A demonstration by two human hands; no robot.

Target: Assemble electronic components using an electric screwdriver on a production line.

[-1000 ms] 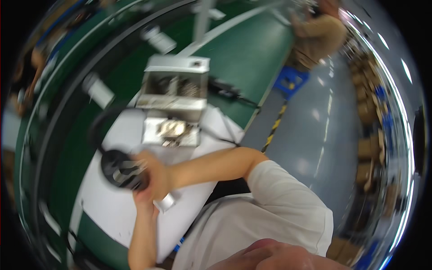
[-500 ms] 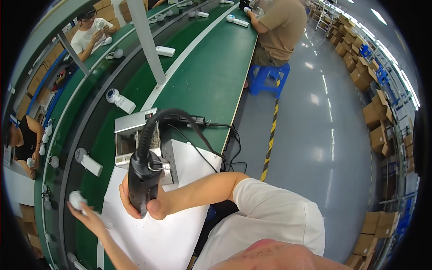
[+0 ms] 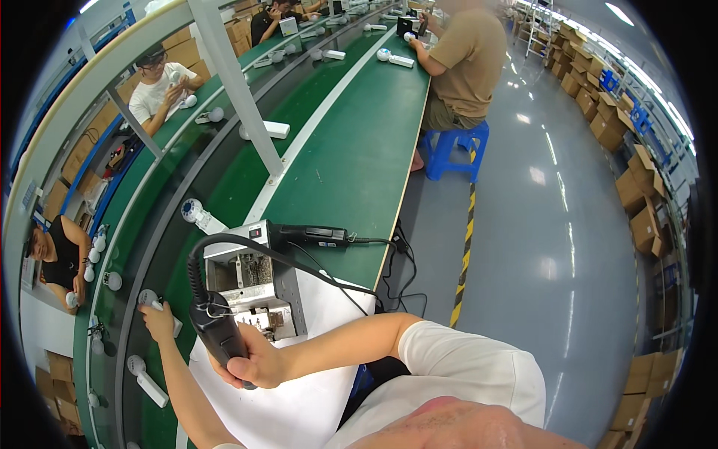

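Lower left of centre, your right hand (image 3: 254,361) had its grip clamped around a black corded tool (image 3: 217,329), over a white sheet (image 3: 299,400); at far left, your left hand (image 3: 158,325) overlapped a white round-headed device (image 3: 148,296) on the green desk (image 3: 351,142), its grip too hidden to tell; a metal box (image 3: 293,295) stood at centre left.

Your handheld tool (image 3: 217,329) is plain black, same as its cord (image 3: 224,239), and the gadget (image 3: 147,297) you're touching is white, like your sleeve (image 3: 479,367) and that paper sheet (image 3: 314,393). Metal box (image 3: 290,299) is silvery grey, benchtop (image 3: 344,142) is solid green. You've also got a grey floor (image 3: 516,292), black-and-yellow striped tape (image 3: 465,262), a bright blue stool (image 3: 455,156) and your neighbour's tan shirt (image 3: 469,56).
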